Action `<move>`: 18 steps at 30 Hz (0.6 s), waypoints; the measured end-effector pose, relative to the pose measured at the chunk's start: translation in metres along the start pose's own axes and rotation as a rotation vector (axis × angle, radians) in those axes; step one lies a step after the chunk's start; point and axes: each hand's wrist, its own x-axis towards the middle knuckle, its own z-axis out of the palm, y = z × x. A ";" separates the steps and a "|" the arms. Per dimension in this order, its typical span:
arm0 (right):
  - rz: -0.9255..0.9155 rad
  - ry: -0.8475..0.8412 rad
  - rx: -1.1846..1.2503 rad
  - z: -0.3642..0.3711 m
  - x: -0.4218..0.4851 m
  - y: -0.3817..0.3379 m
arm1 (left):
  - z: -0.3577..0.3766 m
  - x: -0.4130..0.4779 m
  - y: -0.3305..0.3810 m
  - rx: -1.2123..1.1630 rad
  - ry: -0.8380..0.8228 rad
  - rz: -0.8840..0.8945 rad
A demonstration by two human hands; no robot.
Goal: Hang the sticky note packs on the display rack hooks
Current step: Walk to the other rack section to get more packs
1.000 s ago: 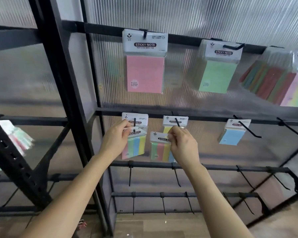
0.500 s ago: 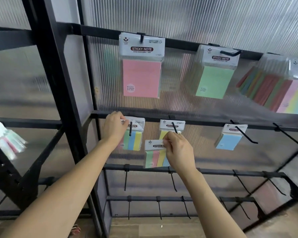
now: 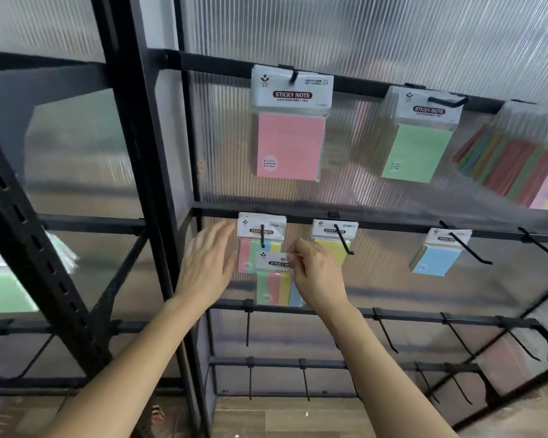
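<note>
A striped multicolour sticky note pack (image 3: 261, 235) hangs on the leftmost hook (image 3: 262, 236) of the middle bar. My left hand (image 3: 207, 263) is just left of it, fingers straight, holding nothing. My right hand (image 3: 317, 276) pinches the white header of a second striped pack (image 3: 274, 284), held in front of and below the hung one, off any hook. A yellow pack (image 3: 332, 240) hangs on the neighbouring hook to the right, partly hidden by my right hand.
Pink (image 3: 290, 128), green (image 3: 419, 137) and striped (image 3: 525, 159) packs hang on the top bar, a blue pack (image 3: 438, 252) on the middle bar. Bare hooks (image 3: 541, 248) stick out at the right and along both lower bars (image 3: 408, 314). A black upright (image 3: 140, 172) stands left.
My left hand let go of the striped pack, now hanging on the leftmost hook, and drew back left. My right hand carried its pack left, from below the yellow pack toward that hook.
</note>
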 end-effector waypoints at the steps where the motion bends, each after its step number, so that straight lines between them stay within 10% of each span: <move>1: -0.004 -0.008 0.019 0.003 0.002 -0.003 | -0.001 -0.005 -0.001 0.022 0.006 0.015; 18: 0.173 -0.095 0.053 0.027 0.035 -0.015 | -0.012 -0.023 -0.017 0.155 0.020 0.045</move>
